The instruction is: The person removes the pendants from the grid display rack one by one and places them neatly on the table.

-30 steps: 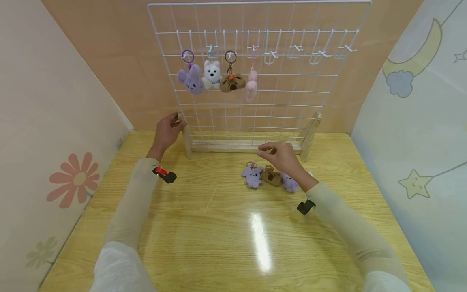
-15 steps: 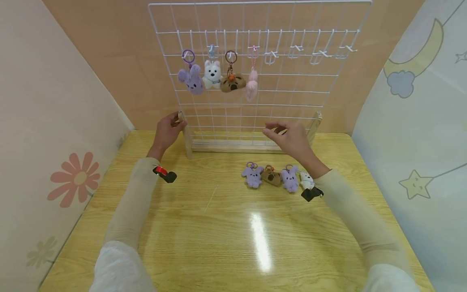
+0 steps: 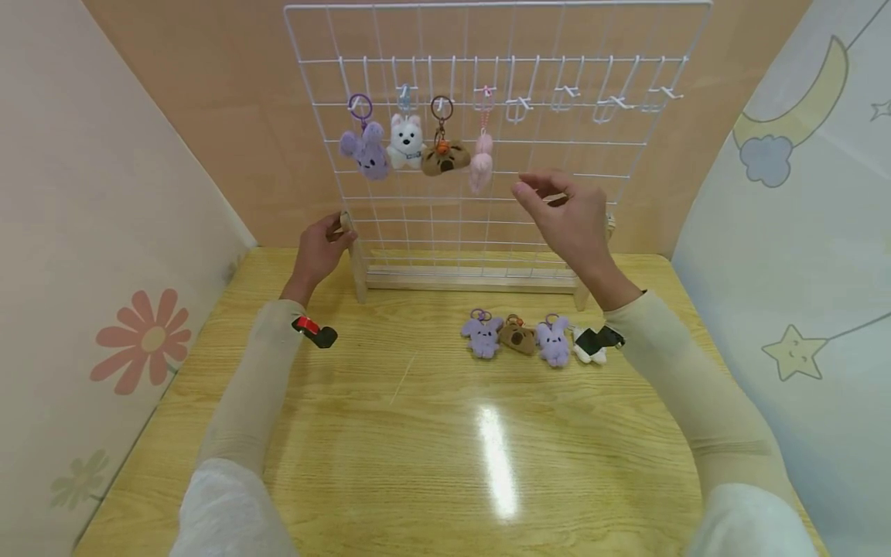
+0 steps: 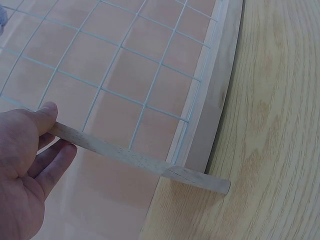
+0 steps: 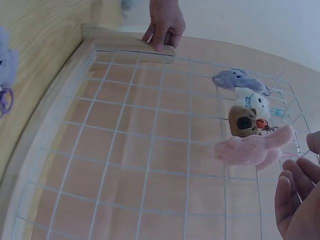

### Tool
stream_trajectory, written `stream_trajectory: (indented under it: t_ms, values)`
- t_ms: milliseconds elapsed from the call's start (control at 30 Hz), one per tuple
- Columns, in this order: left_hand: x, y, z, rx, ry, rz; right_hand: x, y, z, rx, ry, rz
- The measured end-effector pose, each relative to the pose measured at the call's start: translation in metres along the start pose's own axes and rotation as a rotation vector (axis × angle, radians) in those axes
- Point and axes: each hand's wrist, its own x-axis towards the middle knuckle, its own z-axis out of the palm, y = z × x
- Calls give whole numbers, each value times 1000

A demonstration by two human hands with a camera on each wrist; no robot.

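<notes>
At the left side of the white wire grid rack (image 3: pixel 529 172), my left hand (image 3: pixel 320 249) grips the top of the wooden post (image 4: pixel 115 152), thumb on one side and fingers on the other. My right hand (image 3: pixel 567 216) is raised in front of the grid with its fingers loosely bent; I see nothing held in it. Just left of it hangs a pink plush keychain (image 3: pixel 481 162). Beside that, on hooks, hang a brown plush keychain (image 3: pixel 445 158), a white dog plush keychain (image 3: pixel 405 143) and a purple plush keychain (image 3: pixel 365 151). The right wrist view cuts off part of the right hand (image 5: pixel 302 200).
Several white hooks (image 3: pixel 518 104) to the right of the pink plush hold no keychain. On the wooden table (image 3: pixel 390 449) lie a purple plush (image 3: pixel 482 336), a brown plush (image 3: pixel 517 337), another purple plush (image 3: pixel 553 343) and a white plush (image 3: pixel 593 356), partly covered by the wrist camera.
My right hand has risen from just above the table plushes to near the pink plush's height, shifting slightly right. More of the table plushes shows. The left hand keeps its place.
</notes>
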Motion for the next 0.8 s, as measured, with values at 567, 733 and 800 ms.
stream_trajectory:
  t_ms: [567,733,800]
  values:
    - [-2,0,0,19,6,6,36,-22,22,192,121,116]
    - [-2,0,0,3,4,7,46,-29,29,250,134,155]
    - [-1,1,0,-3,1,7,49,-31,32,264,137,170]
